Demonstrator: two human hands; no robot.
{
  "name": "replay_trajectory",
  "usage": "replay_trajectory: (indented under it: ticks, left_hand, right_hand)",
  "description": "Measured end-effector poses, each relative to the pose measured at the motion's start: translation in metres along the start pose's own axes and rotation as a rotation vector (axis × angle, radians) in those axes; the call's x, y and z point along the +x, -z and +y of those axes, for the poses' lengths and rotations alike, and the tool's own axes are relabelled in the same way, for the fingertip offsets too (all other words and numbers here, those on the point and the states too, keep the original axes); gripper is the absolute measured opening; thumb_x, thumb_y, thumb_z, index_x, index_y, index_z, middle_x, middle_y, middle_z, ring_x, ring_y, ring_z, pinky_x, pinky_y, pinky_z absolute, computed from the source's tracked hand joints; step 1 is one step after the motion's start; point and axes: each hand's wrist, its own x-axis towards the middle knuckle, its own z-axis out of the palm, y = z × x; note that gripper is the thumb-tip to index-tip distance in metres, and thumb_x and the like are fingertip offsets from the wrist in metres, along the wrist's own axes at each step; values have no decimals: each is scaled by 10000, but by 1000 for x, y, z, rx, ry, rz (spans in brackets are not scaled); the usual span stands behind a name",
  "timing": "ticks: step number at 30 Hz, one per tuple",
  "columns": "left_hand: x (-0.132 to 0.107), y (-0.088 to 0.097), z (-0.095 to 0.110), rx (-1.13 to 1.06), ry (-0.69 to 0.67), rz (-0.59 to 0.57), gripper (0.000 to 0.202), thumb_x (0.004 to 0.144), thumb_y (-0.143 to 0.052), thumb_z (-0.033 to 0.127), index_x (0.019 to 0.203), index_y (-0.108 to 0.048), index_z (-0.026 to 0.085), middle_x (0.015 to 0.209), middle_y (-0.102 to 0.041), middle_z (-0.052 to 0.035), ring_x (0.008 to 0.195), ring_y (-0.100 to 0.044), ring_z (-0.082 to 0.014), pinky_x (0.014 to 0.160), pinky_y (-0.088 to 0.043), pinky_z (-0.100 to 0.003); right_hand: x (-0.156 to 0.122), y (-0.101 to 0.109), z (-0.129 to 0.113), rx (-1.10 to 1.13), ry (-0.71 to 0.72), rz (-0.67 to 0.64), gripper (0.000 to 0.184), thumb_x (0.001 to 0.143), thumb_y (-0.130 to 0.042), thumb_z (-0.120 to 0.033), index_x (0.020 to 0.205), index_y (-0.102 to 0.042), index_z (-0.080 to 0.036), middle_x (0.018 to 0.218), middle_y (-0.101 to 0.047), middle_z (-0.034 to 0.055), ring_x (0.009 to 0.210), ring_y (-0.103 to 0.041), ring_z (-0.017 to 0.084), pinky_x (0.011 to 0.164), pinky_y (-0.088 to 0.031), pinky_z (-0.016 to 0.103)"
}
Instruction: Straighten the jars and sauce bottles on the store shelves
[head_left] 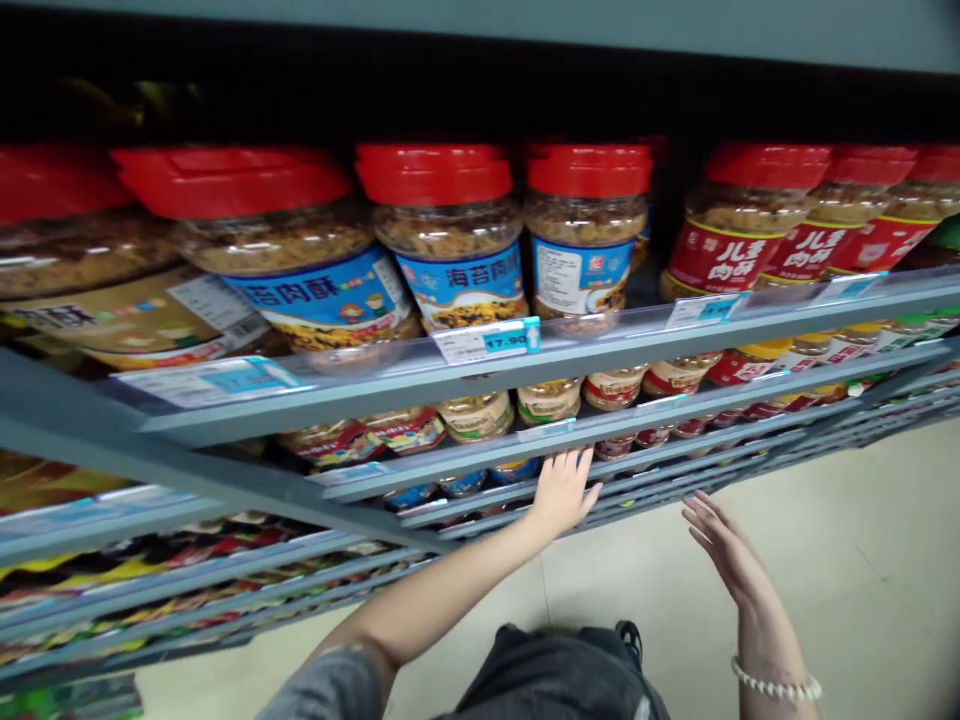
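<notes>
My left hand (561, 492) reaches to the edge of a lower shelf (480, 462), its fingers spread and resting at or just in front of that edge; I cannot tell if they touch. Nothing is in it. Held out over the floor to the right, my right hand (716, 540) has its fingers stretched and holds nothing. Above the hands, a row of clear jars with red lids lines the upper shelf: a blue-labelled jar (457, 240), another blue-labelled jar (589, 235) turned to its back label, and a red-labelled jar (739, 225). Smaller jars (550, 400) stand one level down.
A price tag (487, 342) reading 17.90 sits on the upper shelf's edge (622, 335). A slanting grey shelf divider (247, 480) parts this rack from shelves of packets (225, 560) at left. Pale floor tiles (847, 520) lie below and to the right.
</notes>
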Motion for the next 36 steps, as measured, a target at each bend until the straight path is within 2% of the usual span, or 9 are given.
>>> replay_trajectory:
  ticks: [3, 6, 9, 12, 17, 21, 24, 30, 36]
  left_hand:
    - [44, -8, 28, -35, 193, -131, 631, 937, -349, 595, 1243, -589, 98, 1117, -606, -177, 1040, -560, -306, 922, -438, -441]
    - [83, -12, 48, -79, 368, -148, 682, 917, -322, 670, 1175, -624, 115, 1045, -639, -163, 1022, -585, -284, 973, -425, -417]
    - [108, -16, 54, -165, 391, -164, 543, 918, -408, 579, 1196, -624, 166, 1064, -650, -114, 1057, -582, -250, 972, -438, -364]
    - [119, -21, 53, -225, 357, -166, 460, 896, -477, 521, 1214, -624, 223, 1093, -652, -61, 1082, -575, -223, 979, -441, -326]
    - [123, -20, 57, -159, 469, -98, 478, 897, -478, 548, 1214, -635, 227, 1101, -654, -47, 1097, -567, -221, 1054, -381, -344]
    - [120, -11, 59, -90, 440, -143, 517, 896, -456, 578, 1226, -631, 220, 1119, -647, -58, 1102, -565, -223, 1066, -371, -355]
    - [113, -13, 59, -27, 470, -180, 548, 896, -454, 587, 1211, -628, 175, 1098, -649, -89, 1110, -562, -234, 1034, -400, -347]
    - [106, -36, 64, 90, 552, -60, 573, 899, -437, 612, 1186, -624, 152, 1117, -638, -122, 1097, -570, -261, 992, -422, -355]
    - [111, -38, 71, 152, 609, 38, 565, 884, -476, 588, 1186, -615, 130, 1111, -624, -151, 1097, -550, -292, 986, -403, -399]
  right_hand:
    - [0, 52, -22, -21, -13, -28, 537, 1032, -434, -215, 1524, -279, -67, 1253, -284, 179, 1181, -368, 172, 890, -503, 175]
    - [6, 109, -45, -48, -20, -24, 722, 930, -591, -361, 1508, -274, -64, 1266, -273, 186, 1190, -364, 194, 872, -512, 179]
    - [10, 160, -70, -91, -39, 10, 1035, 695, -787, -513, 1482, -273, -80, 1275, -274, 183, 1192, -367, 213, 840, -521, 175]
    - [13, 194, -97, -139, -88, 64, 1191, 509, -850, -580, 1442, -290, -96, 1277, -292, 164, 1187, -382, 213, 803, -528, 167]
    - [26, 217, -126, -170, -131, 91, 1237, 406, -853, -607, 1406, -316, -115, 1270, -318, 132, 1174, -402, 204, 759, -529, 153]
    - [42, 225, -129, -154, -99, 22, 1190, 487, -847, -620, 1419, -322, -98, 1268, -309, 154, 1179, -396, 202, 804, -524, 161]
    - [48, 233, -125, -132, -80, -21, 1149, 553, -840, -610, 1434, -321, -87, 1266, -302, 169, 1182, -389, 204, 826, -521, 170]
    - [42, 259, -121, -103, -112, -2, 1167, 536, -843, -599, 1437, -320, -74, 1257, -305, 178, 1175, -390, 217, 804, -524, 179]
    - [30, 281, -127, -92, -128, 77, 1197, 477, -835, -592, 1426, -314, -82, 1247, -320, 170, 1164, -399, 220, 775, -527, 184]
